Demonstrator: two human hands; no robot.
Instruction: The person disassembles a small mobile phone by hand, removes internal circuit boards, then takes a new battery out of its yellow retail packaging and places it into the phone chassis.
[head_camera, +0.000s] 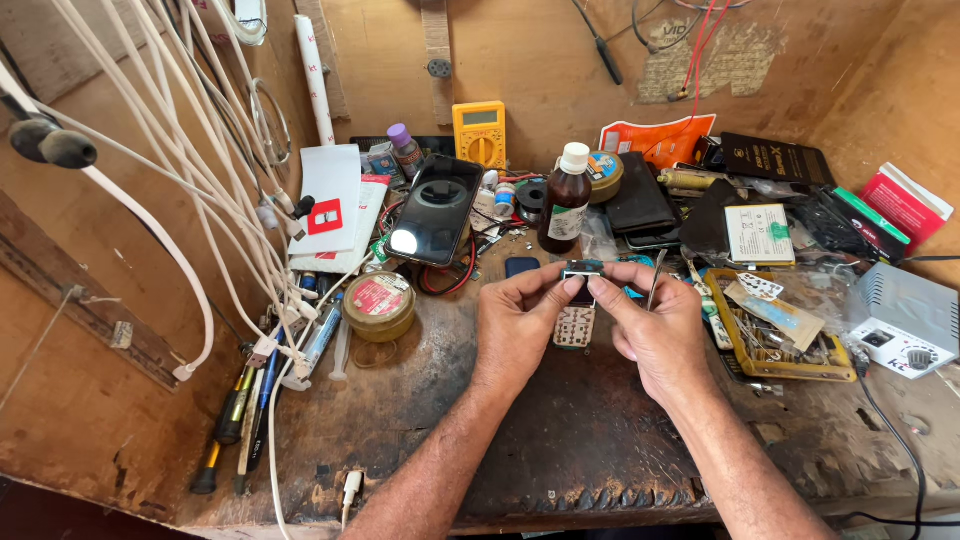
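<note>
Head view, looking down on a cluttered wooden workbench (560, 440). Left hand (515, 325) and right hand (655, 335) meet at mid-bench, both raised a little above the dark mat. Between them a small opened keypad phone (577, 300), held upright-ish, screen end up, keypad board hanging below. Left thumb and forefinger pinch the phone's top left edge; right thumb and forefinger pinch the top right. So both hands are closed on the phone. Right hand also carries thin metal tweezers (655, 280), tucked between its fingers, tips pointing up and clear of the phone.

Just behind the hands: brown glass bottle (566, 205) with white cap, standing upright. Left of it a black smartphone (436, 210), propped and tilted, bright spot on its glass. Yellow multimeter (480, 132) leans against the back wall. Round tin (380, 303) with a red label sits left of the left hand, near it. Yellow parts tray (735, 345) lies just right of the right hand. White cables (200, 180) hang down the left wall. Grey-white box device (905, 315) at far right edge.
</note>
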